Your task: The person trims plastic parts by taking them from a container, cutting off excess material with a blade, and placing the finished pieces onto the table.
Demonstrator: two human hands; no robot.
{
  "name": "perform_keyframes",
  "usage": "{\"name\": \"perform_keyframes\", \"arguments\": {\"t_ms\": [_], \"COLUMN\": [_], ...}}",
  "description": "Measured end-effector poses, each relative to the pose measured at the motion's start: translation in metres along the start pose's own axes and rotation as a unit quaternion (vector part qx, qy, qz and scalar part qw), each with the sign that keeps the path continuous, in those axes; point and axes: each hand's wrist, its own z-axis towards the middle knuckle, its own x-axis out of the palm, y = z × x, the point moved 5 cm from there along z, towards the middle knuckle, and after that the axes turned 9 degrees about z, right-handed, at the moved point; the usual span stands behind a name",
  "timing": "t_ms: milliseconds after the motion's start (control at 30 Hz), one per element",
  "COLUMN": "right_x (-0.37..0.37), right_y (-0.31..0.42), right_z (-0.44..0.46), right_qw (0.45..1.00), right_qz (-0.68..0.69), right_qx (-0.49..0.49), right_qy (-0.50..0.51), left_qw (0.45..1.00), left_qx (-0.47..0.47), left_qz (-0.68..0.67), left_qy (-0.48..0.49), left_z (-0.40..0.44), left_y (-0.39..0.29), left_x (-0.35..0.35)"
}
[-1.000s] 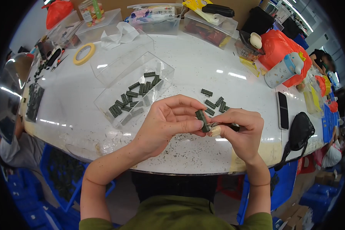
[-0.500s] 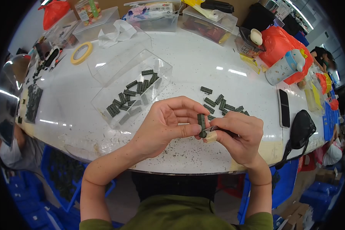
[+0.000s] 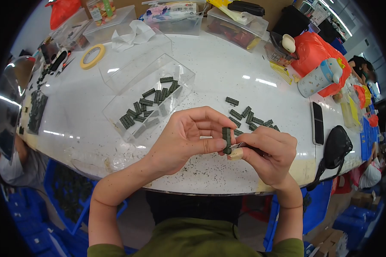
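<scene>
My left hand (image 3: pixel 186 141) pinches a dark green grooved block (image 3: pixel 226 139) upright between thumb and fingertips. My right hand (image 3: pixel 268 152) is closed around a small knife (image 3: pixel 259 150), of which a bit of dark handle and a thin metallic edge show. The knife's tip is at the block's lower right side; whether it touches is hard to tell. Beige tape (image 3: pixel 235 154) is wrapped at my right thumb tip. Several similar blocks (image 3: pixel 249 117) lie loose beyond my right hand. More blocks (image 3: pixel 146 102) sit in a clear plastic box (image 3: pixel 116 100) beyond my left hand.
Dark crumbs dot the white table (image 3: pixel 210 64). A tape roll (image 3: pixel 92 56) lies far left. Plastic bins (image 3: pixel 236 32) line the back. At right are a phone (image 3: pixel 317 123), a black mask-like item (image 3: pixel 338 143) and a cup (image 3: pixel 315 81). Blue crates (image 3: pixel 68 192) stand below the edge.
Both hands keep nearly the same pose, with the block and knife still together. The whole view has shifted slightly; nothing is let go or picked up.
</scene>
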Motion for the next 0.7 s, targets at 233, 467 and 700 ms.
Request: {"name": "perform_keyframes", "arguments": {"t_ms": [233,467,700], "right_x": [-0.0001,0.0002,0.0004], "right_y": [-0.0006,-0.0017,0.0013], "right_z": [0.0002,-0.0003,-0.0006], "right_qw": [1.0,1.0,0.999], "right_qz": [-0.003,-0.005,-0.041], "right_qx": [0.004,0.016,0.004], "right_qy": [0.0,0.007,0.013], "left_qw": [1.0,0.998,0.997], "left_qx": [0.014,0.035,0.045], "left_qz": [0.011,0.046,0.058], "left_qy": [-0.001,-0.007,-0.013], "left_z": [0.0007,0.0009,0.0009], "left_y": [-0.0008,-0.0012,-0.0017], "left_x": [-0.0004,-0.002,-0.0027]}}
